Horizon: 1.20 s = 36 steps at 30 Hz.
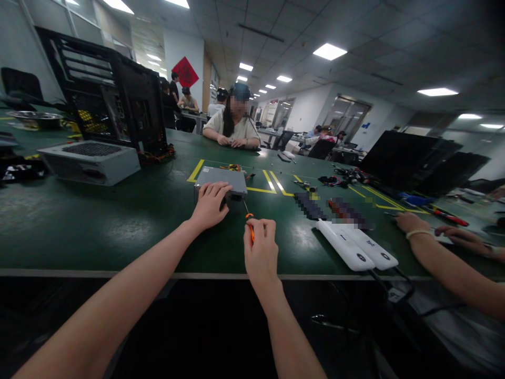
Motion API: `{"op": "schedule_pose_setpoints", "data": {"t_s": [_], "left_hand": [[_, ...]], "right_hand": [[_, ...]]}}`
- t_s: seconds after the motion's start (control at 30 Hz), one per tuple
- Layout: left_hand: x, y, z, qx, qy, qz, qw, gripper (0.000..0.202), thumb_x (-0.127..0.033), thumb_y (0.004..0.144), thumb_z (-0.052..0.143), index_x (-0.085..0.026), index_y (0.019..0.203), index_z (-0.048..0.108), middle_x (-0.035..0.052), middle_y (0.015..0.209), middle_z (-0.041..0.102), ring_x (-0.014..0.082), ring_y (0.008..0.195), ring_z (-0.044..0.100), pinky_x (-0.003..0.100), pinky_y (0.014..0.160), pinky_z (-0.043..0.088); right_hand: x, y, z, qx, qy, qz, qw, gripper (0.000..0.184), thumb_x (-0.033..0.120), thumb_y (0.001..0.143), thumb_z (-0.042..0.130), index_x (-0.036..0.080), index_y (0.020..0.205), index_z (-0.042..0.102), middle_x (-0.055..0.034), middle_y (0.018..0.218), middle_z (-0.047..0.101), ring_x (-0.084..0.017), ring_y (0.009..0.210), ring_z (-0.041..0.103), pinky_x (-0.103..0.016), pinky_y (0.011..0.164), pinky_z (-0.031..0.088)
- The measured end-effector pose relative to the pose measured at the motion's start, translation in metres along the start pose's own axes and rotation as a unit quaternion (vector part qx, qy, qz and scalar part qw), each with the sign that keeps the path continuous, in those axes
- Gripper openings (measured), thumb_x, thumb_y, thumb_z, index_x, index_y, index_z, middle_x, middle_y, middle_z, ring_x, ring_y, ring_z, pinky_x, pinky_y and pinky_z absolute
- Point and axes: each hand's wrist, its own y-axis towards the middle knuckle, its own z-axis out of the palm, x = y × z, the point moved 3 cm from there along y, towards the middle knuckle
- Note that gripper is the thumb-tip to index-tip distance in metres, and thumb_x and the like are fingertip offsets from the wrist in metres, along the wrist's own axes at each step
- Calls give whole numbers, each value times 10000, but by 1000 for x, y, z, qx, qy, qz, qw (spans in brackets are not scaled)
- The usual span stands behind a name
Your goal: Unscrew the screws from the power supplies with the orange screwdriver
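A grey computer power supply (225, 178) lies on the green table, its socket side facing me. My left hand (211, 205) presses on its near left part, fingers over the top and thumb down on the front face. In my closed right hand (261, 247) is a screwdriver (250, 223) with an orange and black handle. The thin shaft points up and away from me, to the power supply's front right corner. Whether the tip touches a screw is too small to tell. Coloured cables (232, 168) come out behind the power supply.
At the left stand an open black computer case (138, 105) and a second power supply (92, 163). White power banks (347, 245) with cables lie at the right, near a co-worker's hands (414, 223). Another person (232, 121) sits across the green table (130, 226).
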Motion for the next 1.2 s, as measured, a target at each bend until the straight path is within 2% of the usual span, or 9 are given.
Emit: {"op": "schedule_pose_setpoints", "data": {"t_s": [0.17,0.27,0.37,0.5,0.67,0.8,0.93,1.1,1.2], "left_hand": [[-1,0,-1,-3,5,3,1000,473,-208,751,461,-217,1224,453,67,1299,474,224,1227,384,416,1064,197],[0,0,0,-2,2,2,1000,480,-207,747,465,-217,1227,450,67,1298,474,226,1228,380,415,1063,198],[0,0,0,1,-4,0,1000,487,-201,741,468,-209,1228,453,72,1298,473,232,1227,379,412,1064,191],[1,0,0,4,-3,1,1000,489,-198,743,461,-209,1231,448,69,1298,472,229,1235,370,410,1065,188],[0,0,-1,0,6,4,1000,478,-203,744,464,-214,1223,453,66,1295,476,226,1229,379,414,1060,197],[0,-1,-1,3,7,3,1000,482,-205,743,468,-210,1225,453,68,1294,476,229,1229,378,418,1059,198],[0,-1,-1,2,6,1,1000,490,-206,743,472,-208,1233,447,72,1298,471,232,1231,375,421,1062,196],[0,0,0,-1,6,7,1000,488,-209,743,471,-203,1230,447,75,1298,473,230,1234,374,420,1062,195],[-1,0,-1,-1,9,7,1000,481,-212,747,467,-201,1228,449,79,1292,477,229,1234,375,420,1059,199]], "right_hand": [[1,2,-2,16,-9,25,1000,167,253,882,391,156,925,521,-74,920,486,-151,688,577,-254,503,477],[5,1,1,37,-11,30,999,165,165,811,438,133,965,486,-103,987,456,-177,763,585,-267,522,493],[6,-1,2,65,-28,12,997,197,94,807,388,125,969,496,-108,990,474,-189,836,585,-273,582,501],[-1,1,-6,75,-65,12,995,217,185,901,354,168,967,560,-72,969,545,-166,777,602,-254,572,475],[-4,5,-12,94,-45,37,994,235,271,914,381,209,1049,563,-57,998,562,-181,800,608,-281,607,485],[1,-1,2,138,14,20,990,272,153,859,417,165,1119,494,-129,1173,424,-204,889,587,-330,667,513],[3,-5,10,112,64,8,992,269,40,782,381,106,1029,469,-156,1125,396,-213,959,552,-341,737,509],[0,1,-1,84,44,39,995,191,174,875,338,162,981,497,-110,1043,492,-201,848,583,-310,616,482],[-5,3,-5,81,92,95,988,223,278,907,324,174,1031,477,-100,1026,550,-195,802,595,-327,637,468]]}}
